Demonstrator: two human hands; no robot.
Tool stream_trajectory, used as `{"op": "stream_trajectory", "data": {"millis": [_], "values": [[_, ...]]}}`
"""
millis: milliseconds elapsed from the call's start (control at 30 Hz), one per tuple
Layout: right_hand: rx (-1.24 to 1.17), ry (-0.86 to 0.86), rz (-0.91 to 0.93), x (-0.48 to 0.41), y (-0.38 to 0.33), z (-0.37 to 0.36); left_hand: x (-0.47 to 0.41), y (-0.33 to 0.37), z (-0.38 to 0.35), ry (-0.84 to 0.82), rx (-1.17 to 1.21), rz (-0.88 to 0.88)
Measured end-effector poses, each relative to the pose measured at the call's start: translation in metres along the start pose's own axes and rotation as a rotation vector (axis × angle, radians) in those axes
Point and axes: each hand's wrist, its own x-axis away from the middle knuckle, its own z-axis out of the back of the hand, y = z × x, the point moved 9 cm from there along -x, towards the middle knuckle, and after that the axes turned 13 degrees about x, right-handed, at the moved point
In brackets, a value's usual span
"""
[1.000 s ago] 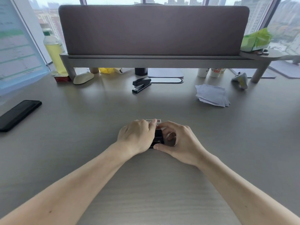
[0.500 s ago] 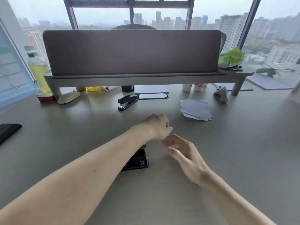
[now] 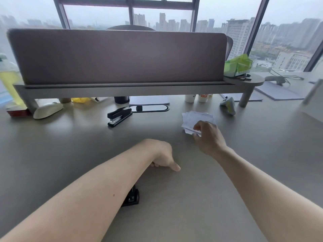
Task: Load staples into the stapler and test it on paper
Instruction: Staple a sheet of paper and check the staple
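Note:
A small black stapler [image 3: 133, 198] lies on the grey desk [image 3: 192, 198], mostly hidden under my left forearm. My left hand [image 3: 163, 155] rests on the desk beyond it, fingers curled under and thumb pointing right; I see nothing in it. A stack of white paper slips [image 3: 194, 117] lies at the right middle of the desk. Reaching over to that stack, my right hand [image 3: 208, 137] pinches its near edge between thumb and fingers. A second, longer black stapler [image 3: 119, 116] sits shut near the back, left of the paper.
A raised shelf with a brown divider panel [image 3: 118, 56] spans the back. Under and beside it are a white mouse [image 3: 48, 110], a yellow-filled bottle [image 3: 8, 81], two paper cups [image 3: 202, 98], a grey controller [image 3: 228, 106] and a green bag [image 3: 238, 65].
Both hands have let go of the small stapler. My right hand moved forward and right to the paper stack and took hold of it. The view tilted up.

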Motion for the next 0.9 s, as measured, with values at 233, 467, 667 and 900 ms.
{"op": "stream_trajectory", "data": {"millis": [233, 467, 667, 900], "values": [[0.263, -0.201, 0.043, -0.027, -0.002, -0.008, -0.005, -0.001, -0.001, -0.005, -0.021, 0.009], [0.495, -0.175, 0.22, -0.027, -0.032, -0.007, -0.006, -0.002, -0.003, 0.0, -0.042, -0.007], [0.594, -0.118, 0.256, -0.024, -0.038, 0.005, -0.003, -0.001, -0.001, 0.031, -0.04, -0.033], [0.367, 0.288, 0.304, 0.018, -0.08, 0.076, 0.019, -0.024, 0.006, -0.052, 0.828, -0.128]]}}
